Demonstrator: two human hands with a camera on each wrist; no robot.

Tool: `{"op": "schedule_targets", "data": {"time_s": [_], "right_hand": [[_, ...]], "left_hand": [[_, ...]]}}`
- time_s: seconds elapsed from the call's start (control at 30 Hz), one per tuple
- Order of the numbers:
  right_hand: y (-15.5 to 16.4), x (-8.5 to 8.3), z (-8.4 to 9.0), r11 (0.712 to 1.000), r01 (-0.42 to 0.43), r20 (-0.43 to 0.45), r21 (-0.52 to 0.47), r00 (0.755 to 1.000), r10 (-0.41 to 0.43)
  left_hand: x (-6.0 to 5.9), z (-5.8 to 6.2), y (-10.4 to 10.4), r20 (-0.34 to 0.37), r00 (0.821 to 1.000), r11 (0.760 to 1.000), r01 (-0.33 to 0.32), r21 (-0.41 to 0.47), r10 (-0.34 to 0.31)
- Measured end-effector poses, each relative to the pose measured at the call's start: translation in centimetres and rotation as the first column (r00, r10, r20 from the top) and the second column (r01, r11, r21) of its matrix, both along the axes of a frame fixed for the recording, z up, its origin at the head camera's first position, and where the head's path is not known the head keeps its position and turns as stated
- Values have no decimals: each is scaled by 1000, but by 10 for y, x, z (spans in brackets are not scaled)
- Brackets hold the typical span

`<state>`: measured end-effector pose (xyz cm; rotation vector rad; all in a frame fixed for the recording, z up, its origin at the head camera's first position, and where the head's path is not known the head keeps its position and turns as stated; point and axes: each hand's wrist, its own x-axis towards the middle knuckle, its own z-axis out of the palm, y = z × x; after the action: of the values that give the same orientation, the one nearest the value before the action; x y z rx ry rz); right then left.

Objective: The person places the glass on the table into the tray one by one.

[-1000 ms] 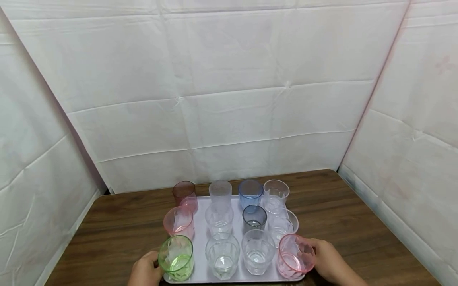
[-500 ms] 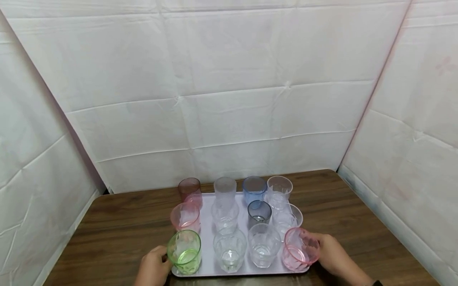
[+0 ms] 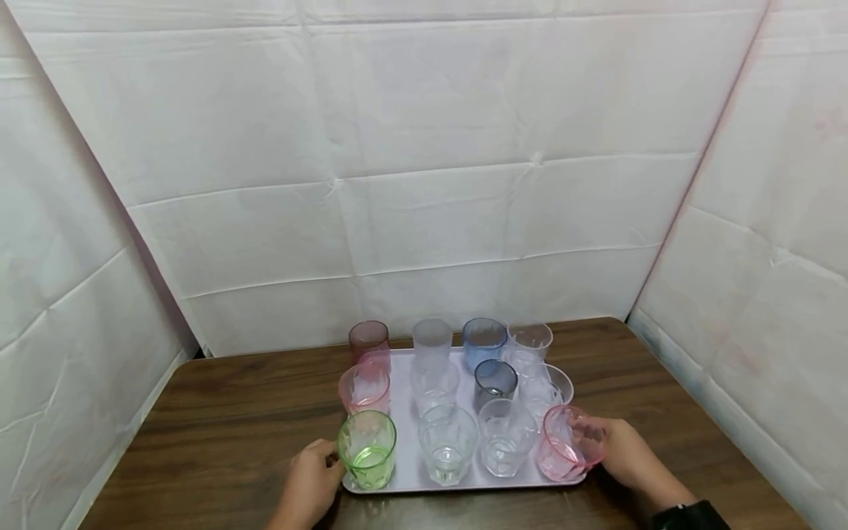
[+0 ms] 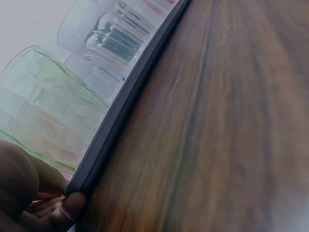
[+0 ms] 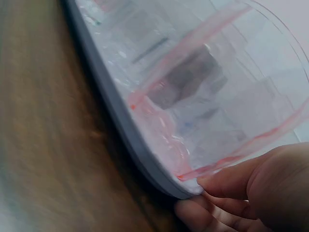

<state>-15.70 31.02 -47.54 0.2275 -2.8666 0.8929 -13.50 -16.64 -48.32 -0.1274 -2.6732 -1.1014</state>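
Observation:
A pale rectangular tray (image 3: 405, 471) stands on the wooden table (image 3: 218, 434) and carries several glasses in rows. My left hand (image 3: 310, 480) grips its near left corner, beside a green glass (image 3: 366, 449). On the near right corner my right hand (image 3: 626, 450) grips the rim next to a pink glass (image 3: 570, 444). In the left wrist view my fingers (image 4: 67, 208) curl under the tray's dark edge (image 4: 130, 101), below the green glass (image 4: 43, 106). The right wrist view has the thumb and fingers (image 5: 251, 193) pinching the tray rim (image 5: 120, 125) under the pink glass (image 5: 203, 82).
White padded walls (image 3: 424, 184) close in the table at the back and on both sides. Further back on the tray stand clear glasses, a blue one (image 3: 483, 340), a grey one (image 3: 495, 383) and a dark red one (image 3: 368, 338). Bare wood lies left and right of the tray.
The tray with its glasses has slid away from me and to the right across the table. Both hands kept their grip and moved with it.

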Motion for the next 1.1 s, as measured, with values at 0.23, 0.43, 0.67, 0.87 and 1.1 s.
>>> {"op": "schedule_targets", "data": {"time_s": [0.23,0.43,0.67,0.87,1.1], "right_hand": [[20,-21,-1,999,-23,3,38,1000,23],[37,-39,2,999,-17,7,37,1000,17],[48,-53,5,999,22,66,24,998,-24],[50,-57,6,1000,10,96,16,995,-12],[54,-63,25,994,110,51,6,993,-110]], "left_hand": [[-13,-1,16,-30,999,998,25,60,-23],[-24,-3,33,-37,998,992,50,115,-46],[-33,-3,47,6,999,987,46,153,-48],[-36,-5,46,48,997,981,52,187,-62],[-38,7,25,81,987,965,116,233,-138]]}}
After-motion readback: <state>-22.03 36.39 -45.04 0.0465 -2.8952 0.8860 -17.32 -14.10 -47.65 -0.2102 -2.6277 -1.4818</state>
